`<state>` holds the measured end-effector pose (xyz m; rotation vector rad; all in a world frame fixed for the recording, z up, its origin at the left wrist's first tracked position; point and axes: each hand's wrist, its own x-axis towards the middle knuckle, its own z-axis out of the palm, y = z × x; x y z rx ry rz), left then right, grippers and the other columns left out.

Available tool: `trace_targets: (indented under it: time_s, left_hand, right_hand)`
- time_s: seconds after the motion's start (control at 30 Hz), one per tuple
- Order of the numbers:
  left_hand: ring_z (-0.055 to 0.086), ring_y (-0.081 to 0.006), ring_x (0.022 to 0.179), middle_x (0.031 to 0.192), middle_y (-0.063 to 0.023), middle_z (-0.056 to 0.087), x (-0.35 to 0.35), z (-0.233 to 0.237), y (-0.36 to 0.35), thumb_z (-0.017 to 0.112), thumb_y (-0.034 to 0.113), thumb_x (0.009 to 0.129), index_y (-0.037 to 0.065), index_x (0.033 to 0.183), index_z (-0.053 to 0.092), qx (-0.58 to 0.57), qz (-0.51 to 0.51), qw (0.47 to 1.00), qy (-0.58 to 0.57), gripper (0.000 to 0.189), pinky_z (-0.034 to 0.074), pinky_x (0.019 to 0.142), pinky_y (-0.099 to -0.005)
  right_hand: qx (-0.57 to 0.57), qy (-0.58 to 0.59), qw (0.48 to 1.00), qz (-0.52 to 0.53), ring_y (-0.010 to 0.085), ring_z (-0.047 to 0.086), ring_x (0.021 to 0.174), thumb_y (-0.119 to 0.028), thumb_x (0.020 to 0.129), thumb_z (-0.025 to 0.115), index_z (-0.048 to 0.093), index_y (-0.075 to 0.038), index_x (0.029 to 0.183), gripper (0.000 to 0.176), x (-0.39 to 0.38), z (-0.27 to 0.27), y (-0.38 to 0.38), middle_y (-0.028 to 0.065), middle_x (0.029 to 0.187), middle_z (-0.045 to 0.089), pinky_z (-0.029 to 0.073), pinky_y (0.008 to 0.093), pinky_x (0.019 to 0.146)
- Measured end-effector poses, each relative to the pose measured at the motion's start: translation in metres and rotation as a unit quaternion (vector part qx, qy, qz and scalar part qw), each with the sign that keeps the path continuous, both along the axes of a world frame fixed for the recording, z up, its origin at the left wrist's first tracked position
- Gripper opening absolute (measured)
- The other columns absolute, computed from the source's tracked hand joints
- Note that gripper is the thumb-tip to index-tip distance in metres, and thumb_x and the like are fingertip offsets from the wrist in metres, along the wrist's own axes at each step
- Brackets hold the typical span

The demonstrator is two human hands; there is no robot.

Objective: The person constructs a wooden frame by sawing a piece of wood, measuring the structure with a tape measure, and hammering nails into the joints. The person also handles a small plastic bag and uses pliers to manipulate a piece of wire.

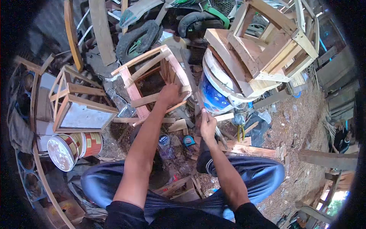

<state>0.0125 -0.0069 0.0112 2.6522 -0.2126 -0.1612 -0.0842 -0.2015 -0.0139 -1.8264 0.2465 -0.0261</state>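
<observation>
Wooden frame point(133, 89) seems being steadied, left hand point(171, 96) fingers curled over its edge, right hand point(208, 125) closed round a blurred strip point(190, 76) alongside. Next move needs firm bracing.

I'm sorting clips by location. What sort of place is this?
Probably a makeshift woodworking area: an open wooden frame at the person's left hand, a tape measure and wood scraps on the ground.

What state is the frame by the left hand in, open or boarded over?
Open on the side facing the camera: the wooden frame shows a dark interior between its slats.
</observation>
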Motion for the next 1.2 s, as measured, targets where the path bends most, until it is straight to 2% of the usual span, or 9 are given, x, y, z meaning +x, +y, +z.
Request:
trace_targets:
  time_s: [0.3, 0.37, 0.47, 0.5, 0.53, 0.8, 0.83, 1.03, 1.2]
  left_hand:
    - [0.063, -0.0428, 0.078, 0.079, -0.0268, 0.064, 0.006, 0.001, -0.001, 0.050, 0.063, 0.081, -0.004, 0.093, 0.064, 0.041, -0.022, 0.998, 0.029, 0.069, 0.051, 0.075, -0.0481]
    - [0.063, -0.0429, 0.078, 0.078, -0.0269, 0.063, 0.009, -0.007, 0.000, 0.049, 0.063, 0.082, -0.004, 0.093, 0.064, 0.034, -0.029, 0.999, 0.016, 0.069, 0.051, 0.076, -0.0484]
    - [0.063, -0.0433, 0.079, 0.078, -0.0277, 0.063, 0.004, -0.015, 0.001, 0.049, 0.060, 0.082, -0.003, 0.093, 0.064, 0.025, -0.029, 0.999, -0.029, 0.066, 0.050, 0.077, -0.0490]
    - [0.063, -0.0433, 0.079, 0.078, -0.0282, 0.063, 0.008, -0.016, 0.003, 0.050, 0.059, 0.082, -0.003, 0.094, 0.063, 0.021, -0.031, 0.999, -0.001, 0.064, 0.050, 0.077, -0.0490]
    - [0.063, -0.0433, 0.080, 0.079, -0.0288, 0.063, 0.016, -0.016, 0.003, 0.051, 0.057, 0.082, -0.004, 0.094, 0.063, 0.014, -0.033, 0.999, 0.021, 0.063, 0.050, 0.077, -0.0490]
    - [0.061, -0.0424, 0.090, 0.090, -0.0291, 0.063, 0.031, -0.002, 0.007, 0.046, 0.062, 0.083, -0.006, 0.094, 0.064, 0.028, -0.005, 0.997, 0.077, 0.071, 0.048, 0.085, -0.0468]
    - [0.061, -0.0424, 0.089, 0.089, -0.0297, 0.063, 0.031, -0.001, 0.007, 0.045, 0.064, 0.082, -0.007, 0.092, 0.064, 0.024, -0.010, 0.996, 0.086, 0.074, 0.048, 0.085, -0.0468]
    - [0.062, -0.0424, 0.087, 0.086, -0.0298, 0.063, 0.031, -0.013, 0.010, 0.047, 0.067, 0.081, -0.009, 0.091, 0.064, -0.002, 0.000, 0.998, 0.066, 0.078, 0.049, 0.083, -0.0470]
    - [0.061, -0.0422, 0.089, 0.089, -0.0285, 0.063, 0.041, -0.007, 0.014, 0.051, 0.063, 0.081, -0.009, 0.092, 0.064, -0.025, -0.006, 0.996, 0.082, 0.074, 0.048, 0.084, -0.0474]
  right_hand:
    - [-0.108, -0.026, 0.994, -0.007, 0.0232, 0.059, 0.054, -0.033, 0.094, 0.051, 0.063, 0.008, 0.081, 0.044, -0.033, 0.008, 0.001, 0.0156, 0.054, 0.056, 0.043, 0.0415, 0.057]
    - [-0.131, -0.090, 0.987, -0.016, 0.0110, 0.035, 0.053, -0.032, 0.096, 0.050, 0.051, 0.005, 0.065, 0.048, -0.031, 0.011, 0.006, 0.0046, 0.050, 0.039, 0.033, 0.0351, 0.049]
    - [-0.126, -0.053, 0.991, 0.011, 0.0118, 0.037, 0.052, -0.030, 0.096, 0.050, 0.055, 0.006, 0.068, 0.045, -0.050, 0.002, 0.007, 0.0059, 0.051, 0.044, 0.035, 0.0356, 0.048]
    - [-0.081, -0.073, 0.994, 0.027, 0.0329, 0.051, 0.044, -0.025, 0.093, 0.053, 0.061, 0.004, 0.075, 0.035, -0.065, -0.003, 0.000, 0.0234, 0.056, 0.045, 0.040, 0.0391, 0.046]
    - [-0.079, -0.066, 0.995, 0.012, 0.0366, 0.046, 0.044, -0.024, 0.092, 0.054, 0.057, 0.004, 0.068, 0.037, -0.086, -0.012, -0.005, 0.0224, 0.054, 0.044, 0.039, 0.0388, 0.045]
    - [-0.172, -0.019, 0.985, -0.001, 0.0407, 0.050, 0.046, -0.035, 0.093, 0.052, 0.058, 0.006, 0.068, 0.048, -0.073, 0.062, -0.010, 0.0251, 0.052, 0.047, 0.040, 0.0410, 0.047]
    - [-0.192, 0.055, 0.979, 0.033, 0.0136, 0.044, 0.050, -0.038, 0.094, 0.051, 0.060, 0.008, 0.072, 0.051, -0.070, 0.076, -0.018, 0.0135, 0.049, 0.043, 0.039, 0.0390, 0.050]
    - [-0.143, 0.038, 0.989, 0.029, 0.0144, 0.044, 0.052, -0.046, 0.092, 0.050, 0.061, 0.008, 0.073, 0.058, -0.054, 0.098, -0.023, 0.0145, 0.051, 0.048, 0.041, 0.0383, 0.053]
    - [-0.210, 0.066, 0.972, 0.078, 0.0348, 0.066, 0.071, -0.040, 0.094, 0.046, 0.064, 0.008, 0.092, 0.052, 0.003, 0.070, -0.004, 0.0314, 0.071, 0.058, 0.048, 0.0419, 0.066]
